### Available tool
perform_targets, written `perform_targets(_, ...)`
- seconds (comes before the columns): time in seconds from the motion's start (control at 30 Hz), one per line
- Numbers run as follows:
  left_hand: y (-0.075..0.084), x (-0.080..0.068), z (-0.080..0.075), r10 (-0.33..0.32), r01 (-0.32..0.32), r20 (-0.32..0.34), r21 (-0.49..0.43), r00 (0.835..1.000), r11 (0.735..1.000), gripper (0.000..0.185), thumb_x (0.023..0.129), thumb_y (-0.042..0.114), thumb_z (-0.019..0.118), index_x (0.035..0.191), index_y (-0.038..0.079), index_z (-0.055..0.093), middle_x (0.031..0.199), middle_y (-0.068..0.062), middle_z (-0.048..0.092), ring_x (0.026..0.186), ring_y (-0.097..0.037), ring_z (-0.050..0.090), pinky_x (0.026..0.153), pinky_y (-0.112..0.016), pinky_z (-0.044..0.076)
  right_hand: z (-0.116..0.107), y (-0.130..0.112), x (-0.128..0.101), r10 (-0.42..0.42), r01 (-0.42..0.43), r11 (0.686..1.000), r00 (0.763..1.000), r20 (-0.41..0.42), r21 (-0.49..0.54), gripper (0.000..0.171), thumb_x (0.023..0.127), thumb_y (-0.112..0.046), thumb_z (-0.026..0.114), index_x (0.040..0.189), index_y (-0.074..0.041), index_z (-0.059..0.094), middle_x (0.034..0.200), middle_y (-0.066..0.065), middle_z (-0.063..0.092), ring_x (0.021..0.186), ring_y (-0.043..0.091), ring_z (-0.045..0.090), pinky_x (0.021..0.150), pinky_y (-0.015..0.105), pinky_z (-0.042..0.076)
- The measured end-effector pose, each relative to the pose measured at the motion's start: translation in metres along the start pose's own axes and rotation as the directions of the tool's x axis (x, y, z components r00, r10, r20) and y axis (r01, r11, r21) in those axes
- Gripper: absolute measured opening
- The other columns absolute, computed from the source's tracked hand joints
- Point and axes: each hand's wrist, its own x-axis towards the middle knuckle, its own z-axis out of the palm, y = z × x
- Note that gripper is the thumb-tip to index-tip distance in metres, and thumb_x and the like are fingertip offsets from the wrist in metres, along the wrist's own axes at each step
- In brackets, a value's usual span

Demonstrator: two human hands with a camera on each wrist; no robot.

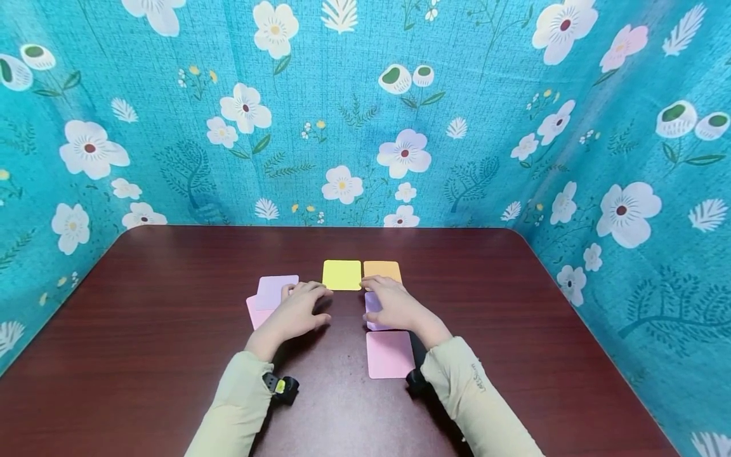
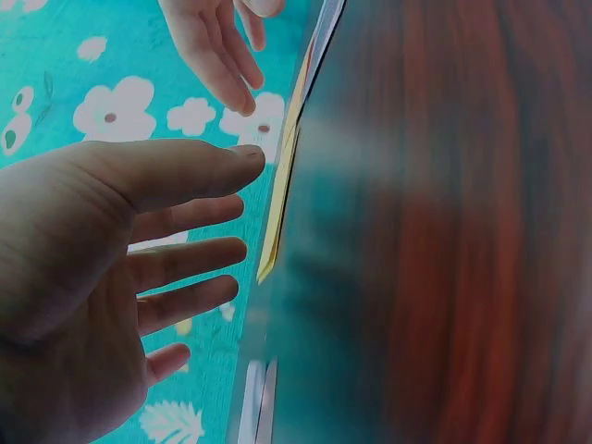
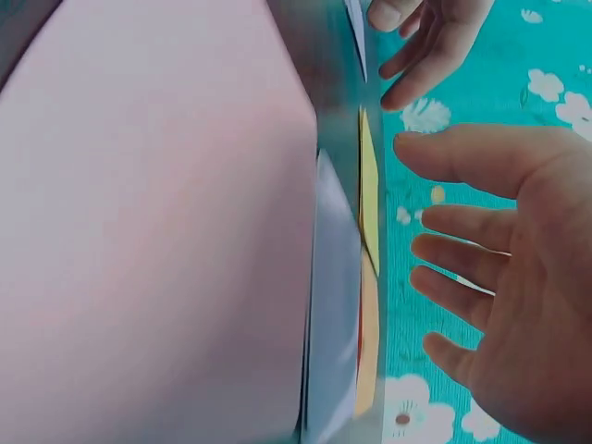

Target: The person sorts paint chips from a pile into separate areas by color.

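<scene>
My left hand (image 1: 296, 312) hovers over the table beside two overlapping square cards, a purple card (image 1: 276, 291) partly on top of a pink card (image 1: 258, 311). Its fingers are spread and hold nothing, as the left wrist view shows. Above another purple card (image 1: 374, 310) is my right hand (image 1: 395, 303), fingers apart with nothing in them; it hides part of that card. A yellow card (image 1: 341, 275) lies flat between the hands, farther back. Right next to it is an orange card (image 1: 382, 270). Closer to me, a second pink card (image 1: 390, 355) lies below the right hand's purple card.
The cards lie on a dark reddish-brown table (image 1: 143, 355) with rounded far corners. Behind it and along its sides hangs a turquoise flowered cloth (image 1: 342, 127). A black wrist camera (image 1: 283, 388) sits on the left sleeve, and another (image 1: 417, 383) on the right.
</scene>
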Motion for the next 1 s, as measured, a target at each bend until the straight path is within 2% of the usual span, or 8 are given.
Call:
perform_targets(0.3,-0.02,-0.014,-0.013,-0.058,0.057,-0.046,-0.035,0.997,0.998,0.043,0.077,0.022,0.068,0.117,0.009,0.058,0.121,-0.01,0.055,0.115,-0.03,0.046,0.089,-0.052,0.022,0.007,-0.03,0.02,-0.029,0.03,0.998,0.999,0.028,-0.051,0.062,0.081,-0.032,0.063,0.133,-0.007,0.042,0.137,0.008,0.042,0.129,0.027,0.034,0.106,0.045,0.023)
perform_targets(0.47,-0.033,-0.021,-0.02,-0.08,0.078,-0.076,-0.029,0.994,0.997,0.046,0.075,0.021,0.069,0.117,0.007,0.058,0.121,-0.012,0.055,0.114,-0.032,0.045,0.088,-0.054,0.02,0.012,-0.039,0.031,-0.033,0.034,0.999,0.999,0.04,-0.035,0.061,0.081,-0.033,0.063,0.133,-0.008,0.042,0.136,0.007,0.043,0.129,0.026,0.034,0.106,0.044,0.022)
perform_targets(0.67,-0.051,-0.024,-0.029,-0.079,0.082,-0.077,0.025,0.994,0.996,0.048,0.073,0.021,0.069,0.116,0.004,0.057,0.119,-0.014,0.055,0.111,-0.034,0.046,0.086,-0.052,0.02,0.018,-0.041,0.042,-0.003,0.006,0.998,0.999,0.039,-0.055,0.06,0.082,-0.034,0.063,0.132,-0.008,0.043,0.135,0.007,0.045,0.128,0.026,0.036,0.105,0.045,0.024)
perform_targets(0.77,-0.061,-0.025,-0.034,-0.103,0.105,-0.068,0.035,0.992,0.994,0.05,0.072,0.02,0.07,0.117,0.003,0.056,0.118,-0.015,0.055,0.108,-0.035,0.046,0.083,-0.051,0.02,0.02,-0.043,0.047,0.001,0.002,0.998,0.999,0.048,-0.065,0.061,0.082,-0.035,0.062,0.133,-0.008,0.043,0.135,0.007,0.045,0.129,0.026,0.036,0.106,0.044,0.024)
perform_targets(1.0,-0.076,-0.026,-0.04,-0.152,0.152,-0.035,0.001,0.988,0.988,0.053,0.072,0.02,0.071,0.119,0.0,0.055,0.12,-0.019,0.052,0.108,-0.038,0.045,0.082,-0.053,0.02,0.025,-0.054,0.061,-0.019,0.024,0.997,0.998,0.059,-0.075,0.063,0.083,-0.037,0.06,0.135,-0.01,0.04,0.137,0.006,0.044,0.13,0.026,0.034,0.106,0.043,0.023)
